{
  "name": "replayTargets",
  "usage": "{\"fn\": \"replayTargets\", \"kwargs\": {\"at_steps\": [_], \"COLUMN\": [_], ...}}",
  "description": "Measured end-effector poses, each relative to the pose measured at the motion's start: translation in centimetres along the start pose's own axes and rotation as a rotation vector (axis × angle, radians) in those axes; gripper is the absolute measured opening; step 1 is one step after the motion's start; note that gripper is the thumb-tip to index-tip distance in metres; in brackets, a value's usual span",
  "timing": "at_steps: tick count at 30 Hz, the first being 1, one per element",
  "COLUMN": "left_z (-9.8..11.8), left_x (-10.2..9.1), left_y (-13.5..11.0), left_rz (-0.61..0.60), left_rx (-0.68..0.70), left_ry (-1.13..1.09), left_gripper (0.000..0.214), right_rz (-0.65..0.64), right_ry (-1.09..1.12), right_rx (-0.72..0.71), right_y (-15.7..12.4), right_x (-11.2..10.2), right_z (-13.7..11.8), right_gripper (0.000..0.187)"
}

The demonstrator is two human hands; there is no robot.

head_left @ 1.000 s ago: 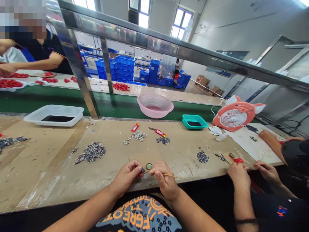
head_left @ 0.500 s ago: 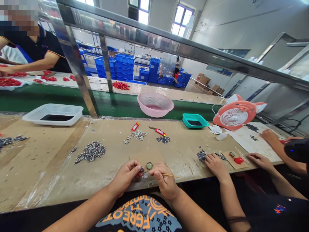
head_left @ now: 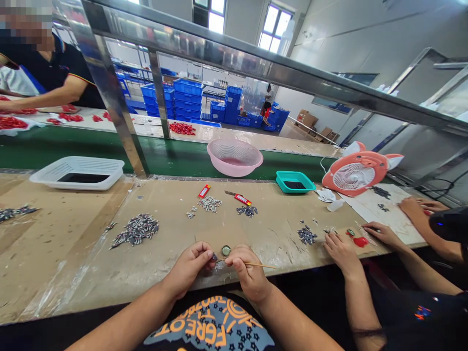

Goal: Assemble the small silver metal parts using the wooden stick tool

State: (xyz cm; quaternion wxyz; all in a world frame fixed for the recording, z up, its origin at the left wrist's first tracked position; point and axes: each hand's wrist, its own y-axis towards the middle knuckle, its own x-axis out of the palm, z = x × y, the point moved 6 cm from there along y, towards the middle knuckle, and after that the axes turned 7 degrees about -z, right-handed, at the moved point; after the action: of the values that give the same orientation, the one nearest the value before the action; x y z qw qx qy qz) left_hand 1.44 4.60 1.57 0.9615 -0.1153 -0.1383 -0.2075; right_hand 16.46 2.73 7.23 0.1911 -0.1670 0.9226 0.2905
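Fingers of left hand (head_left: 189, 269) pinching metal bit (head_left: 214, 256); of right hand (head_left: 249, 267) gripping wooden skewer (head_left: 260, 265); bottle cap (head_left: 226, 250) at twelve o'clock.

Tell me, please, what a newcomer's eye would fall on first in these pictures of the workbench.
The eye goes first to the person's left hand and right hand at the bench's front edge, with a thin wooden stick in the right hand and a ribbed metal cap between them. Next come the grey heaps of small metal pieces on the bench and, to the right, the coral fan.
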Motion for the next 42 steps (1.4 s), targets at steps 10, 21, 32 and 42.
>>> {"fn": "replayTargets", "kwargs": {"at_steps": [10, 21, 32, 42], "left_z": [0.3, 0.8, 0.4, 0.4], "left_x": [-1.1, -3.8, -3.7, -3.3], "left_y": [0.7, 1.2, 0.8, 0.7], "left_rz": [-0.001, 0.145, 0.091, 0.078], "left_rx": [0.027, 0.149, 0.106, 0.104], "left_ry": [-0.059, -0.126, -0.127, -0.177], "left_gripper": [0.021, 0.017, 0.018, 0.017], "right_rz": [-0.037, -0.22, -0.435, -0.479], "right_ry": [0.029, -0.711, -0.884, -0.897], "right_rx": [-0.021, 0.211, 0.421, 0.41], "right_y": [0.6, 10.9, 16.6, 16.1], "right_x": [0.3, -1.6, 0.8, 0.1], "right_z": [0.3, 9.8, 16.4, 15.7], "right_gripper": [0.026, 0.02, 0.012, 0.014]}}
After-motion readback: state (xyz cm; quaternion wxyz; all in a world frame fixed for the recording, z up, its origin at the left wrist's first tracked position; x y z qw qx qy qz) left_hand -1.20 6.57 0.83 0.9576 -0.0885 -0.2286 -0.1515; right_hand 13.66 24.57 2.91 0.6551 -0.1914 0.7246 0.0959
